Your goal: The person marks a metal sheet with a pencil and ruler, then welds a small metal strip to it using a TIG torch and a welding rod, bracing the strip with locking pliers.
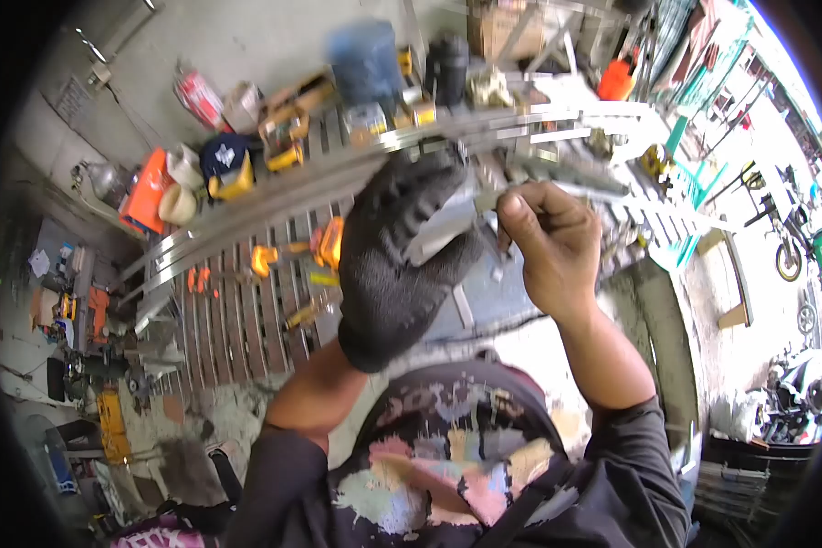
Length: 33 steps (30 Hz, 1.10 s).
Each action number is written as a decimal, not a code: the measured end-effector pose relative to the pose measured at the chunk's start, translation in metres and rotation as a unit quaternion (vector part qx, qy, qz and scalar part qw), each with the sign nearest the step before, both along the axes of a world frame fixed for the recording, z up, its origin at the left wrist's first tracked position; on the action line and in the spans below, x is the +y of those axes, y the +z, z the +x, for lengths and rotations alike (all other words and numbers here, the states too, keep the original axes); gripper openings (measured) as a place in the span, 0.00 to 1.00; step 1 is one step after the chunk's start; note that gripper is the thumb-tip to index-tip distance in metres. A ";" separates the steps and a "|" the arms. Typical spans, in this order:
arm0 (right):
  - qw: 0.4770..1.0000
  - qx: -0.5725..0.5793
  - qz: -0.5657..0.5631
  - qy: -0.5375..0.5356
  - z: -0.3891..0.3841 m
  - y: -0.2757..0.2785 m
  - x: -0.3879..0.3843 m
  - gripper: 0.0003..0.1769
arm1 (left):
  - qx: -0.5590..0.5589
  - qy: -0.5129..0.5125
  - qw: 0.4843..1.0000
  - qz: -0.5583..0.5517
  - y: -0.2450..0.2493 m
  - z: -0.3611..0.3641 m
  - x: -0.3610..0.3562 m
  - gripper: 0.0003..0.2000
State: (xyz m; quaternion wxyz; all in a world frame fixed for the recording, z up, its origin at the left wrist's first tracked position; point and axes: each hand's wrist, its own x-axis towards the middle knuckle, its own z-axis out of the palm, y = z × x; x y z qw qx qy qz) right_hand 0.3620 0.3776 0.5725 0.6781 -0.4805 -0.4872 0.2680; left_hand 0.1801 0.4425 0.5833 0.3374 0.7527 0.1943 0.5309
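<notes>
A black glove covers my left hand (402,260), which is raised over the slatted metal workbench (233,320). Its fingers curl around a pale grey flat piece (443,233), whose exact shape is blurred. To the right, my bare right hand (552,242) pinches the narrow end of that piece between thumb and fingers. Behind both hands a long shiny metal bar (319,169) runs across the bench.
Orange and yellow power tools (327,245) lie on the slats at left. Along the back stand a blue container (365,64), a dark cap (224,157) and an orange box (148,192). A red fire extinguisher (199,99) is by the wall. Motorcycles (785,237) stand at far right.
</notes>
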 end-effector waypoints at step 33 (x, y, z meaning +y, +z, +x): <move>0.872 -0.326 -0.347 0.113 0.027 -0.341 -0.075 0.17 | 0.391 0.127 0.910 -0.046 -0.390 -0.006 -0.039 0.17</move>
